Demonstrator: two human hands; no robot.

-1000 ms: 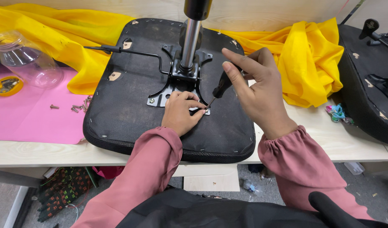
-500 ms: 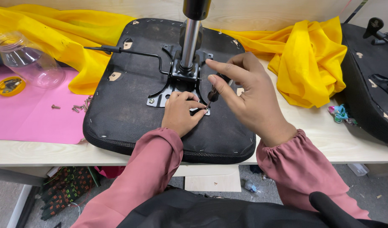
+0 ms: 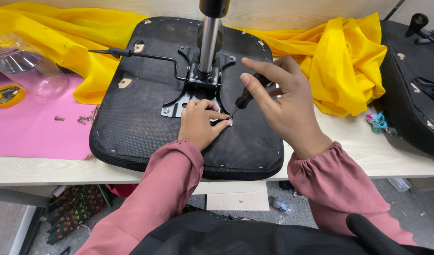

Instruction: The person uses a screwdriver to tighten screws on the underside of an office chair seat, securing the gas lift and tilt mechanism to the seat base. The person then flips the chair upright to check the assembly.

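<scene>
An upturned black chair seat (image 3: 146, 127) lies on the table, its black metal bracket (image 3: 200, 85) and chrome gas post (image 3: 208, 42) pointing up. My left hand (image 3: 198, 123) rests flat on the seat at the bracket's near corner, fingertips pinching around a screw spot. My right hand (image 3: 283, 101) grips a black-handled screwdriver (image 3: 244, 98), held slanted with its tip down at my left fingertips. A thin black lever (image 3: 132, 54) runs left from the bracket.
Yellow cloth (image 3: 339, 56) is bunched behind and to the right of the seat. A pink mat (image 3: 33, 132) at left carries loose screws (image 3: 82, 119), a clear plastic jar (image 3: 28, 66) and a yellow lid (image 3: 7, 94). Another black seat (image 3: 415, 99) lies at far right.
My right hand has shifted its fingers around the screwdriver handle, turning it. My left hand stays on the seat by the bracket.
</scene>
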